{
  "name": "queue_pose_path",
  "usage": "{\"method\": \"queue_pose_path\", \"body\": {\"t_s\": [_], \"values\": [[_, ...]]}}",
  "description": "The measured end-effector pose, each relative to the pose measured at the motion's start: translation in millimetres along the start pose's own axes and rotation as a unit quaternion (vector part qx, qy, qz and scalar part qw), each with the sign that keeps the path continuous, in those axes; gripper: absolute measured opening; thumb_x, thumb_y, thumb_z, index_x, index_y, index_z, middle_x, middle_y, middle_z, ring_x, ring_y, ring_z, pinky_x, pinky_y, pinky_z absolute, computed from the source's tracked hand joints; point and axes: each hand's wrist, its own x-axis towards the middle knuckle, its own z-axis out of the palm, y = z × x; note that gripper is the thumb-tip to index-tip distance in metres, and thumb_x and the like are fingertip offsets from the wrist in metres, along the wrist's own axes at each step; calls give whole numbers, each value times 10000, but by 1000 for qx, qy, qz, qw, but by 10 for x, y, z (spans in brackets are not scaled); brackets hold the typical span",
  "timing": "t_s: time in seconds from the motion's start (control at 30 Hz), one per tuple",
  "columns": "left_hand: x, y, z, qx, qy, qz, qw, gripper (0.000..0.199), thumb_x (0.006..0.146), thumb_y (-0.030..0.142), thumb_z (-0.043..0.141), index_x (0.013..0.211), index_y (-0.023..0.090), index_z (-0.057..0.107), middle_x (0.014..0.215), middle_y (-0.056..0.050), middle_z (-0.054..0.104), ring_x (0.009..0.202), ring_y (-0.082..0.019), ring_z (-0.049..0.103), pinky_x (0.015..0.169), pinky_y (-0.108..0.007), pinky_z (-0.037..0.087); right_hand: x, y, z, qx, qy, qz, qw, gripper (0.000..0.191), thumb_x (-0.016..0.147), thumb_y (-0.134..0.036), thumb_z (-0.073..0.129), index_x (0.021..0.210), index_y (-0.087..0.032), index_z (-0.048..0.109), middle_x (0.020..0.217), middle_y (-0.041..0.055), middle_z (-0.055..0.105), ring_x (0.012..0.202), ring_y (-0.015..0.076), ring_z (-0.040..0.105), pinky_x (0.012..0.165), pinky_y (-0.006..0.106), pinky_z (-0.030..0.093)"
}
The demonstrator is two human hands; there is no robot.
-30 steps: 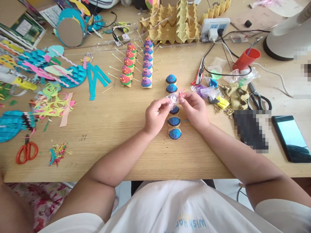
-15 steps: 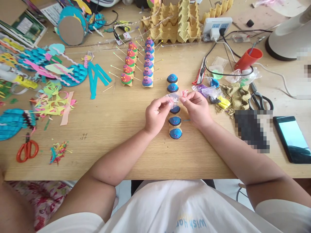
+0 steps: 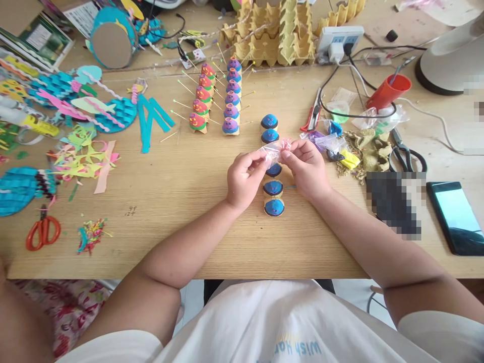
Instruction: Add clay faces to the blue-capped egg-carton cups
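Note:
Between my two hands a small clear plastic bag (image 3: 273, 148) with something pinkish-red in one end is stretched. My left hand (image 3: 245, 177) pinches its left end between thumb and fingers. My right hand (image 3: 308, 169) grips the other end, by the pinkish-red lump. Just below the hands runs a row of egg-carton cups topped with blue clay (image 3: 273, 188), with small faces and dark rims; the bag and fingers hide part of the row. To the left stand a purple-and-blue row (image 3: 231, 111) and a red, orange and green row (image 3: 200, 107), with pins stuck in their sides.
Right of my hands lie clay packets (image 3: 348, 159), torn carton scraps (image 3: 365, 146), black scissors (image 3: 407, 156), a red utility knife (image 3: 313, 113) and a phone (image 3: 456, 217). Paper cut-outs (image 3: 85, 164) and orange-handled scissors (image 3: 43, 232) lie left. Egg trays (image 3: 272, 43) stand behind. Another person sits at the left edge.
The clear bag is drawn out straighter between my hands, and its pinkish-red end sits closer in my right fingers. Both hands stay nearly in place; the view shifts slightly.

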Motion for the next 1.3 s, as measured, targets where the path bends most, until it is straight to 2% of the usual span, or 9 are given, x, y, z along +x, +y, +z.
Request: {"method": "queue_pose_path", "body": {"t_s": [0.2, 0.4, 0.63, 0.9, 1.13, 1.3], "values": [[2, 9, -9, 8, -4, 7, 1000, 196, 957, 397, 776, 1050, 229, 818, 928, -32, 807, 814, -133, 724, 782, -262, 602, -13, -30, 8, 29, 12, 61, 998, 431, 654, -473, 1025, 923, -266, 760, 951, -15, 777, 836, 128, 695, 832, 291, 630], [0, -7, -5, 2, -3, 12, 1000, 184, 961, 382, 770, 1042, 222, 809, 961, -40, 822, 863, -149, 751, 814, -276, 609, -15, -28, -11, 38, 15, 67, 997, 350, 677, -439, 1015, 837, -257, 762, 887, -22, 773, 799, 116, 682, 804, 282, 619], [-3, -7, -3, 8, -5, 8, 1000, 157, 962, 343, 764, 1061, 230, 812, 980, -38, 828, 882, -149, 757, 822, -270, 607, -17, -58, 15, 76, 33, 56, 995, 386, 599, -391, 1058, 734, -259, 721, 854, -45, 769, 762, 102, 663, 730, 251, 597], [-3, -3, 4, -17, -6, -1, 1000, 192, 987, 386, 744, 1073, 229, 813, 1020, -47, 840, 900, -146, 763, 838, -267, 613, -15, -87, 11, 83, 13, 57, 995, 431, 597, -385, 1063, 711, -248, 670, 759, -67, 737, 702, 84, 663, 720, 231, 600], [5, 23, 14, -38, -3, -15, 999, 258, 973, 468, 758, 1052, 228, 814, 1042, -56, 847, 907, -148, 774, 852, -273, 631, -13, -107, 15, 92, 14, 55, 994, 465, 596, -307, 1048, 707, -252, 600, 906, -49, 753, 874, 120, 705, 812, 270, 619], [0, 20, 24, -33, -3, -25, 999, 287, 963, 498, 762, 1056, 231, 812, 1034, -54, 844, 912, -159, 781, 859, -292, 642, -8, -101, 3, 50, 22, 42, 998, 485, 670, -316, 1007, 707, -257, 527, 870, -36, 730, 880, 136, 697, 830, 303, 613]]}}
